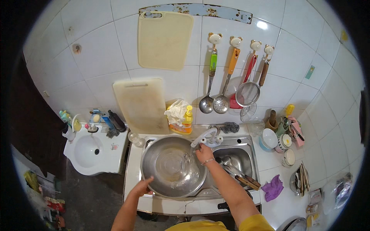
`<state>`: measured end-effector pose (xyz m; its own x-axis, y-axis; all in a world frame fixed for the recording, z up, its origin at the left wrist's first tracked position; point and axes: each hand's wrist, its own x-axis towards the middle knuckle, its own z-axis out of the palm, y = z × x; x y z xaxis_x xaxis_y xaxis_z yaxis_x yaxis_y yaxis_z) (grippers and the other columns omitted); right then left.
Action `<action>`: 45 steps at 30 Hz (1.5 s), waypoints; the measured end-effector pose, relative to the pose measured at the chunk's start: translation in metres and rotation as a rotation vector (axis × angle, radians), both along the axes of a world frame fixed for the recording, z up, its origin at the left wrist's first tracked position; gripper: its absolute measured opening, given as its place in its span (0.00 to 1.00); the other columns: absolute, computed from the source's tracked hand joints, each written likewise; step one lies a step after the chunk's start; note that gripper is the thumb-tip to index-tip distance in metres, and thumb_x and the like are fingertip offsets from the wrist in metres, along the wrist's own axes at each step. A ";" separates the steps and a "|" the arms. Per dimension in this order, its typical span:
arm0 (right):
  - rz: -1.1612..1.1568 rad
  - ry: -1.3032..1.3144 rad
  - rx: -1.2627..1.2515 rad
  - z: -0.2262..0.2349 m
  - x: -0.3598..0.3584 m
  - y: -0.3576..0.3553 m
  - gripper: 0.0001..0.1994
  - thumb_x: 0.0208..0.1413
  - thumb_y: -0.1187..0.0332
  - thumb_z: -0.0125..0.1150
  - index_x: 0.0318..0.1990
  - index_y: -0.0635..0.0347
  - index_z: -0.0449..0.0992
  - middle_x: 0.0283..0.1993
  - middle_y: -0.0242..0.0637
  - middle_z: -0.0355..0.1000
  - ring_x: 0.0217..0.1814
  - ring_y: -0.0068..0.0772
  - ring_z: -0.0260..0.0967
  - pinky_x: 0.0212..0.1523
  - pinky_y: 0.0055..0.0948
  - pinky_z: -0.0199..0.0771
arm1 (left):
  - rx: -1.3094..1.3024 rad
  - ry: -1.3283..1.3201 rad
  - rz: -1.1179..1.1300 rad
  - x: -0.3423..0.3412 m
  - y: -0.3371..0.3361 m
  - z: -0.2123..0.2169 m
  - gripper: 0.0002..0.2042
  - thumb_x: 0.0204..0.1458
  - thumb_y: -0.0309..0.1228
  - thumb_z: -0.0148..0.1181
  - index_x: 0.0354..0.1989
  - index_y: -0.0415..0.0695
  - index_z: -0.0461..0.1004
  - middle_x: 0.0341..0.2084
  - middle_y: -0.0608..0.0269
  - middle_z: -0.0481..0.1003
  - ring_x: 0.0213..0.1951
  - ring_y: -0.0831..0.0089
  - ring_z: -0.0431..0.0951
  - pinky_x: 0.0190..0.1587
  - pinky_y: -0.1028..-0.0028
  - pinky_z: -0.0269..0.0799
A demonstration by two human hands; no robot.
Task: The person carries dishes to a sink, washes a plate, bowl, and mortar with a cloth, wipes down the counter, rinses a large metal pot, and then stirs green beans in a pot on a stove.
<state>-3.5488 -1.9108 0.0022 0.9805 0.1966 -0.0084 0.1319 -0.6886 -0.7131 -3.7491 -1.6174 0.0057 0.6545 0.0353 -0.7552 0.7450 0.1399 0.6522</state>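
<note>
A wide steel basin (154,152) sits over the left bowl of the double sink, with clear water in it. My left hand (142,187) is closed on the basin's near-left rim, thumb on the edge and the other fingers partly hidden. My right hand (204,154) reaches over the basin's right side and is closed at the white faucet (210,135), its fingertips at the base below the spout. The spout points over the basin; ripples show on the water below it.
Several long-handled utensils (243,177) lie in the right sink bowl (241,154). A purple cloth (273,188) and stacked bowls (269,138) stand to the right. Behind are a yellow bottle (187,117) and a cutting board (140,104). A white washbasin (79,156) is at left.
</note>
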 end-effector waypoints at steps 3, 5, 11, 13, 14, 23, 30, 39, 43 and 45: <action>0.097 0.004 -0.006 0.002 0.008 0.011 0.17 0.44 0.65 0.51 0.41 0.66 0.66 0.33 0.55 0.69 0.38 0.55 0.66 0.39 0.42 0.66 | -0.021 0.068 0.041 -0.017 -0.011 -0.025 0.22 0.50 0.33 0.48 0.46 0.25 0.58 0.28 0.42 0.71 0.18 0.62 0.73 0.22 0.69 0.74; 0.130 0.078 -0.009 0.001 0.010 0.010 0.18 0.46 0.64 0.50 0.43 0.66 0.65 0.34 0.55 0.69 0.38 0.54 0.67 0.40 0.42 0.66 | 0.024 0.003 0.144 -0.025 -0.030 -0.023 0.20 0.49 0.29 0.45 0.46 0.25 0.57 0.32 0.39 0.70 0.21 0.58 0.74 0.22 0.68 0.74; 0.082 0.135 -0.071 -0.041 -0.016 0.010 0.21 0.47 0.60 0.49 0.44 0.68 0.62 0.34 0.56 0.69 0.37 0.57 0.67 0.40 0.42 0.67 | -0.177 0.000 0.505 -0.041 -0.051 -0.040 0.19 0.49 0.28 0.43 0.46 0.26 0.55 0.37 0.38 0.67 0.31 0.55 0.72 0.22 0.68 0.75; -0.026 0.395 -0.161 -0.040 -0.048 0.021 0.22 0.50 0.62 0.46 0.50 0.68 0.60 0.42 0.55 0.68 0.44 0.53 0.65 0.46 0.42 0.64 | -0.147 0.040 0.616 -0.039 -0.066 -0.040 0.19 0.49 0.26 0.43 0.46 0.27 0.54 0.39 0.39 0.65 0.31 0.55 0.72 0.22 0.70 0.76; -0.034 0.226 -0.158 -0.056 -0.060 0.018 0.22 0.50 0.63 0.46 0.51 0.66 0.60 0.46 0.53 0.65 0.47 0.52 0.64 0.48 0.41 0.63 | -0.124 0.022 0.622 -0.035 -0.075 -0.040 0.19 0.48 0.25 0.44 0.47 0.27 0.53 0.39 0.39 0.64 0.31 0.55 0.72 0.22 0.71 0.76; 0.206 -0.159 -0.326 -0.026 -0.026 0.010 0.21 0.51 0.66 0.46 0.54 0.52 0.60 0.60 0.42 0.51 0.56 0.45 0.57 0.54 0.37 0.59 | -0.100 0.044 0.600 -0.024 -0.072 -0.052 0.20 0.46 0.24 0.45 0.47 0.25 0.52 0.35 0.40 0.66 0.23 0.57 0.72 0.17 0.72 0.75; 0.145 0.017 -0.565 -0.078 0.074 -0.002 0.17 0.48 0.71 0.47 0.48 0.56 0.66 0.58 0.45 0.54 0.50 0.42 0.64 0.46 0.36 0.68 | -0.104 0.041 0.585 -0.028 -0.076 -0.053 0.20 0.47 0.24 0.44 0.46 0.22 0.51 0.35 0.35 0.66 0.24 0.54 0.73 0.21 0.69 0.77; -0.005 -0.141 -0.589 -0.057 0.062 0.001 0.10 0.48 0.67 0.46 0.33 0.60 0.73 0.39 0.44 0.69 0.40 0.40 0.69 0.38 0.34 0.71 | -0.063 0.086 0.674 -0.027 -0.079 -0.041 0.21 0.45 0.23 0.46 0.47 0.27 0.51 0.36 0.40 0.65 0.22 0.55 0.72 0.20 0.69 0.76; 0.379 -0.443 -0.288 -0.037 -0.005 0.017 0.07 0.39 0.68 0.50 0.28 0.59 0.71 0.31 0.41 0.68 0.33 0.45 0.67 0.32 0.40 0.68 | -0.094 0.023 0.632 -0.032 -0.075 -0.051 0.21 0.44 0.23 0.47 0.47 0.30 0.51 0.36 0.42 0.64 0.19 0.57 0.71 0.20 0.69 0.76; 0.708 -0.324 -0.342 -0.057 -0.038 0.023 0.13 0.41 0.68 0.53 0.37 0.55 0.72 0.44 0.42 0.67 0.45 0.45 0.64 0.46 0.40 0.63 | -0.117 -0.028 0.617 -0.032 -0.078 -0.062 0.18 0.44 0.23 0.46 0.44 0.30 0.55 0.32 0.46 0.66 0.17 0.60 0.71 0.17 0.71 0.74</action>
<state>-3.5870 -1.8881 -0.0547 0.5917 0.8021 0.0807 0.7744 -0.5377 -0.3335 -3.7814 -1.6957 -0.0567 0.5595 0.3307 -0.7600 0.4872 0.6106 0.6243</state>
